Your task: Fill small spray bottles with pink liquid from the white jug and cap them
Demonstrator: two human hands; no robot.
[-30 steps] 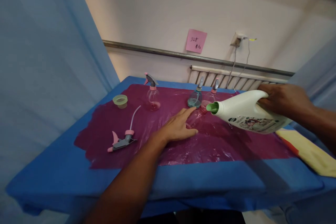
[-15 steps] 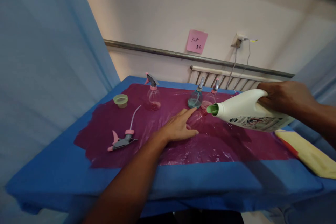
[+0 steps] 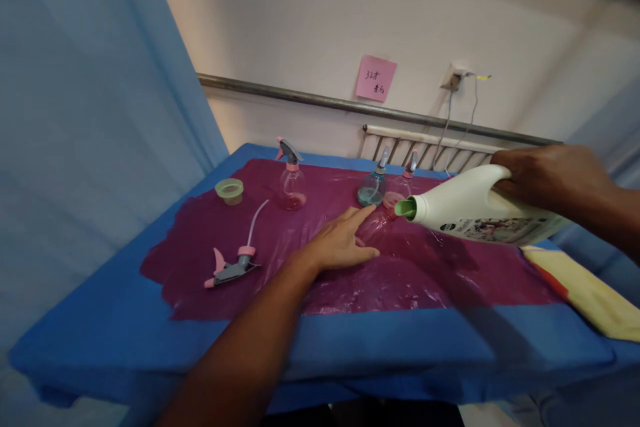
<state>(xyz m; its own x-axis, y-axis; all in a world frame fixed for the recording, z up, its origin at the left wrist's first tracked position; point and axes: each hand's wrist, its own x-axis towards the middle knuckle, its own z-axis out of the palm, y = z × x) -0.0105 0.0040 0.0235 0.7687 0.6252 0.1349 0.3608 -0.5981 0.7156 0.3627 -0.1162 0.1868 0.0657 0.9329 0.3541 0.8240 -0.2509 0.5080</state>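
Note:
In the head view my right hand (image 3: 545,177) grips the handle of a cream-white jug (image 3: 480,207), held nearly level with its spout pointing left. Its green pouring lip (image 3: 405,209) is close to the neck of a clear, headless spray bottle (image 3: 377,225). My left hand (image 3: 340,240) is wrapped around that bottle, index finger and thumb spread along its sides; the palm hides part of it. Whether liquid is flowing I cannot tell. A grey and pink spray head (image 3: 236,268) with its dip tube lies to the left of my left forearm.
A pink-collared spray bottle (image 3: 293,190) stands behind left, beside a pale green cup (image 3: 231,192). Further back are a teal spray bottle (image 3: 371,192) and another pink one (image 3: 400,185). Maroon plastic sheeting (image 3: 200,227) covers the blue table (image 3: 125,320). A yellow cloth (image 3: 590,290) lies right.
My right hand and the rear of the jug have risen slightly, and the jug has shifted a touch right. My left hand is almost still.

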